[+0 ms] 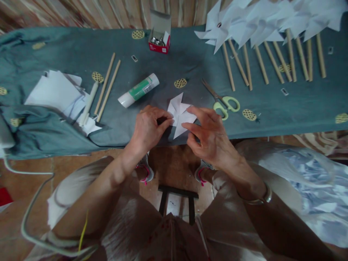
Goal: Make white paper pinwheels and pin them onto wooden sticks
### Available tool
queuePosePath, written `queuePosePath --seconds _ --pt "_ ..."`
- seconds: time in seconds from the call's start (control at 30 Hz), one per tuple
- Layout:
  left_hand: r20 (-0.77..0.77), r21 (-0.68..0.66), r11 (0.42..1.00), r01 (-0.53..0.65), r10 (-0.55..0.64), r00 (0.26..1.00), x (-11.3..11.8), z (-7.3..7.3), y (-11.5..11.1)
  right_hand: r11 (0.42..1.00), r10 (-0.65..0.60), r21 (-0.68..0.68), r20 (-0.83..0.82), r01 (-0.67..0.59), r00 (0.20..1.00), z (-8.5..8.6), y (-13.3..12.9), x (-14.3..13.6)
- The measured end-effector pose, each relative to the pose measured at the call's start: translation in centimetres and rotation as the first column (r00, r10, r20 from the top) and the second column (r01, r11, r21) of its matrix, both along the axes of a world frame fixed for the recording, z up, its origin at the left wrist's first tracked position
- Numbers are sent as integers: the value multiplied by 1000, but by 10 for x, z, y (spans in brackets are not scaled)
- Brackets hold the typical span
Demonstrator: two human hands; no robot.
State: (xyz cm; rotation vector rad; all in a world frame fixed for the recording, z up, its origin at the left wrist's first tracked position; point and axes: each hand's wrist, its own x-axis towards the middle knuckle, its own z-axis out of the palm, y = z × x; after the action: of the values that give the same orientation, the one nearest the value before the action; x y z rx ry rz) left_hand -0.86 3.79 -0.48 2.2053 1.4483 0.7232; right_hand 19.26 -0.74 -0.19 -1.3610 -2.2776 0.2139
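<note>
A small white paper pinwheel (179,113) with folded, pointed blades lies near the table's front edge between my hands. My left hand (149,127) pinches its left blade between thumb and index finger. On the right side, my right hand (208,136) touches the paper with its fingertips, the fingers spread apart. A glue stick (138,90) with a green label lies beyond my left hand. Scissors with light green handles (227,105) rest just beyond my right hand.
Finished pinwheels (250,21) on wooden sticks lie at the back right. An open red box (160,45) of small metal pieces stands at the back. Left are paper sheets (56,90), two wooden sticks (108,87) and a whitish tool (89,103) with a cord (35,206).
</note>
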Motion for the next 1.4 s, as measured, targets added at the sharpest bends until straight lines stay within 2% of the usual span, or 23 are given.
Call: queuePosePath --seconds 0.4,0.87,1.1,1.4 --pt "-43 -61 998 -34 32 999 3 5 -1 1000 4 -18 2 -4 1000 1 0 0" --pt "-21 -29 999 -27 26 999 2 1 0 1000 0 30 31 -1 1000 1 0 0" --pt "-22 -33 999 -21 20 1000 2 2 -1 1000 -9 4 -11 9 1000 0 3 -1" --pt "-26 -61 998 -32 31 999 4 4 0 999 -18 -35 59 20 998 1 10 -10"
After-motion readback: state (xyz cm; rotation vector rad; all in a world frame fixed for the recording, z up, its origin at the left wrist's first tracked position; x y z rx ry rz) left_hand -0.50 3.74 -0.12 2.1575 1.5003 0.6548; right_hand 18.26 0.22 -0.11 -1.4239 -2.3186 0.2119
